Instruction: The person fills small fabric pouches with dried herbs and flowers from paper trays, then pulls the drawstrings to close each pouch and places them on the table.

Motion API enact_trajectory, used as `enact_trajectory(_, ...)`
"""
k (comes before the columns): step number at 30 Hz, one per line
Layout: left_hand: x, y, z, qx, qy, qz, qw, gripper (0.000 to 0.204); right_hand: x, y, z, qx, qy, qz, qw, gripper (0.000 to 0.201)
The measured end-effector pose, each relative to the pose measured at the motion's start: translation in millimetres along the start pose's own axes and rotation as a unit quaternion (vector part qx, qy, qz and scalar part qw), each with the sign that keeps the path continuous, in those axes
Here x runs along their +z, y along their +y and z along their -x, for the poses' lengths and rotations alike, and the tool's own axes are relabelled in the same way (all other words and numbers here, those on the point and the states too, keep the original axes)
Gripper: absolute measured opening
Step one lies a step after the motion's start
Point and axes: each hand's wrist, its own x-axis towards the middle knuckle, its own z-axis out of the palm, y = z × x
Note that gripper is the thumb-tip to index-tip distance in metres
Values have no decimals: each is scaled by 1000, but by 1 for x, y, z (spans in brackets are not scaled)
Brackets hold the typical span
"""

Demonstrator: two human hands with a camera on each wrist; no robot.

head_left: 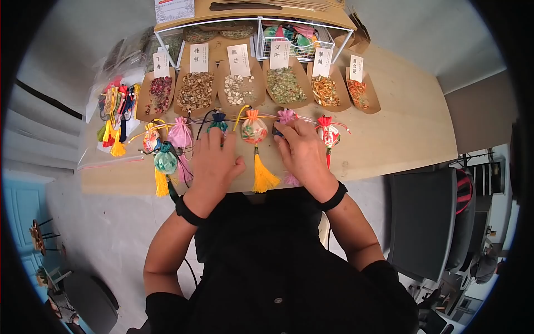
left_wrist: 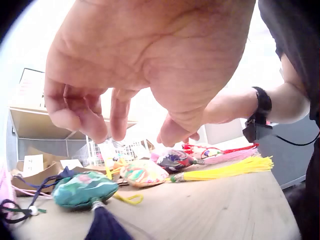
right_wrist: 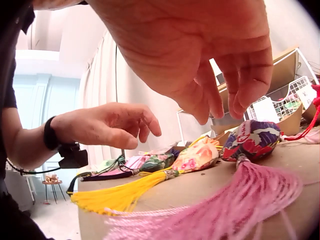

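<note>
My left hand hovers with loosely bent fingers over a teal sachet with a dark tassel, holding nothing. In the right wrist view, my right hand hangs just above a dark blue floral sachet with a pink tassel; its fingers are bent down and grasp nothing. Between the hands lies a cream floral sachet with a yellow tassel. To the right of my right hand is a red-topped sachet. A pink sachet, a green one and an orange floral one lie at the left.
Behind the sachets stands a row of labelled cardboard trays with dried herbs and petals. A pile of tasselled cords lies on the far left. At the back are a wooden-topped rack and a white wire basket.
</note>
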Motion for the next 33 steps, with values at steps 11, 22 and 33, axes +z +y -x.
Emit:
enact_trajectory(11, 35, 28, -30, 55, -8, 8, 998, 59, 3, 16, 9, -3, 4, 6, 1000, 24)
enact_trajectory(22, 16, 31, -22, 30, -18, 31, 999, 58, -33, 38, 34, 44, 43, 16, 998, 28)
enact_trajectory(33, -14, 35, -17, 42, 9, 59, 997, 53, -38, 68, 49, 81, 16, 81, 993, 36)
